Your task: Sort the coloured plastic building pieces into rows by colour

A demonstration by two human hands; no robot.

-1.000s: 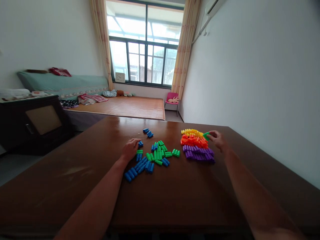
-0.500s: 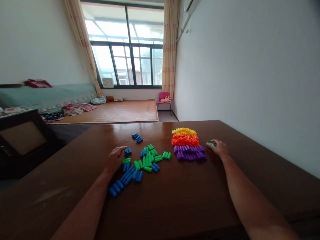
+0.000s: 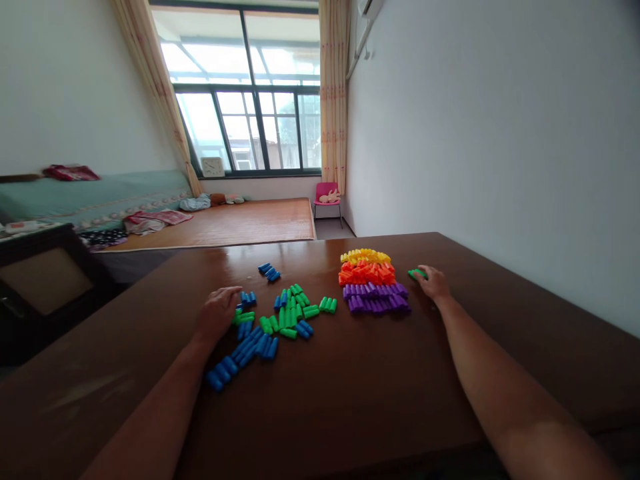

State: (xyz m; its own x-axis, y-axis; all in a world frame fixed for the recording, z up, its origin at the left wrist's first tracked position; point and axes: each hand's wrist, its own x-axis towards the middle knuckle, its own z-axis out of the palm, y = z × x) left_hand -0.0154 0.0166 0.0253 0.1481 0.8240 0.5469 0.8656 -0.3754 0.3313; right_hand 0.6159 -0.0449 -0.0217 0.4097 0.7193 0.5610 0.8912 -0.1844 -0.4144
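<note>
Green pieces [image 3: 289, 315] and blue pieces [image 3: 247, 347] lie loosely mixed left of the table's middle. My left hand [image 3: 219, 310] rests at their left edge, fingers stretched out beside a few blue pieces [image 3: 249, 298], holding nothing that shows. To the right are banded rows of yellow [image 3: 365, 256], orange [image 3: 367, 273] and purple pieces [image 3: 376, 298]. Just right of these rows, my right hand [image 3: 431, 281] has its fingers closed on small green pieces [image 3: 417, 274] at the table surface.
The brown table [image 3: 350, 387] fills the foreground. A separate blue group [image 3: 269, 272] lies toward its far side. Beyond stand a bed [image 3: 250, 223], a pink chair [image 3: 327, 192] and a dark cabinet [image 3: 45, 280] at the left. A wall rises on the right.
The view has shifted slightly, so the table contents appear a little further left. My left hand sits slightly further from the pieces; my right hand still has the green pieces.
</note>
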